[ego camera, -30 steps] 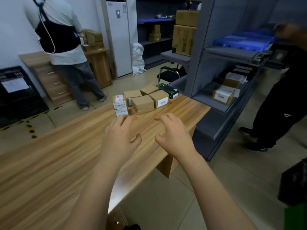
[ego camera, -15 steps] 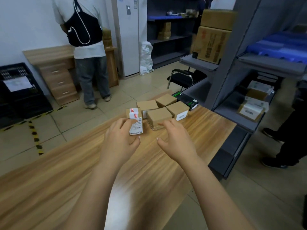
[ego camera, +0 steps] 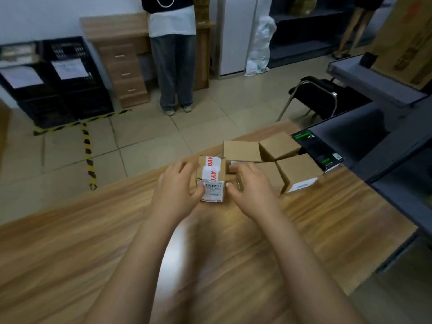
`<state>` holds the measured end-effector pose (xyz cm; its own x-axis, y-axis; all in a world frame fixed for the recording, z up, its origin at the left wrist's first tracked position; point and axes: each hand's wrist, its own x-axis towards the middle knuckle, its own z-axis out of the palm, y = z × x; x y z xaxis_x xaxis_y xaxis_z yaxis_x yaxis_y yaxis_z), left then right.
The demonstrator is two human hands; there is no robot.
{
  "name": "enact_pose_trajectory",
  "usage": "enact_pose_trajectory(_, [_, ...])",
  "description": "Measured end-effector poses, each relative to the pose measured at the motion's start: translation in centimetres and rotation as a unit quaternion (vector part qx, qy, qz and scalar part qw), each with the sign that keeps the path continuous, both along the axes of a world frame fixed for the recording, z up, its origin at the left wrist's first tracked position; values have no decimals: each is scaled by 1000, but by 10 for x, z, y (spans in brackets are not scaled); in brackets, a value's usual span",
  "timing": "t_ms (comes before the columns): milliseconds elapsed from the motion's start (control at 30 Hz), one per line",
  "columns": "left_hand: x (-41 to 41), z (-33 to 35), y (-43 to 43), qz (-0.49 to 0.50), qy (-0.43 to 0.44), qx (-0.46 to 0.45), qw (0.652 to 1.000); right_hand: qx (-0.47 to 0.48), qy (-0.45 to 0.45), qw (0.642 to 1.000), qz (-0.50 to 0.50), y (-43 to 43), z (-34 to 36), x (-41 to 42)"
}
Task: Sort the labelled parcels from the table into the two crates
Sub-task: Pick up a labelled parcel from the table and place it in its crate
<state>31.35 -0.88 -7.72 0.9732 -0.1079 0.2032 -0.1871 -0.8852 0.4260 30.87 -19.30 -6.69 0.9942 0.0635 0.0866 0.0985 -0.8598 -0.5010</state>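
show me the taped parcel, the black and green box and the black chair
taped parcel (ego camera: pixel 210 175): head view, on the white tape with red letters.
black and green box (ego camera: pixel 319 149): head view, on its dark top face.
black chair (ego camera: pixel 350 101): head view, on its dark seat.

Both forearms stretch forward, side by side. Left hand (ego camera: pixel 177 190) grips the parcel (ego camera: pixel 212 174), thumb on its front. Right hand (ego camera: pixel 251 191) sits alongside, fingers (ego camera: pixel 242 168) curled, thumb reaching inward; its hold is unclear.
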Motion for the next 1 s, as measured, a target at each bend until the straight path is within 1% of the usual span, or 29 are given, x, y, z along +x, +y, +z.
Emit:
enact_pose_trajectory(100, [32, -16, -7, 32, 34, 0, 999, 20, 19, 1000, 14, -3, -20, 44])
enact_pose_trajectory(200, [59, -31, -14, 52, 72, -25, 996, 23, 57, 998, 17, -7, -38, 77])
enact_pose_trajectory(333, [82, -45, -22, 78, 125, -46, 988, 50, 105, 992, 51, -11, -61, 101])
enact_pose_trajectory(433, [89, -58, -20, 96, 189, -57, 976, 79, 160, 982, 65, -10, -72, 106])
enact_pose_trajectory(500, [88, -64, -19, 96, 224, -97, 965, 105, 200, 972, 63, -10, -76, 105])
enact_pose_trajectory(567, [83, -66, -20, 96, 234, -144, 957, 131, 217, 966, 55, -9, -79, 101])
enact_pose_trajectory(667, [68, -64, -21, 99, 221, -216, 946, 153, 204, 965, 52, -6, -82, 88])
enact_pose_trajectory(733, [55, -63, -18, 94, 206, -240, 944, 172, 186, 966, 50, -3, -83, 74])
enact_pose_trajectory(867, [17, -60, -14, 73, 181, -254, 947, 210, 152, 965, 41, 0, -83, 36])
enact_pose_trajectory(1000, [-26, -71, -8, 50, 180, -261, 947, 234, 135, 963, 20, 4, -90, -7])
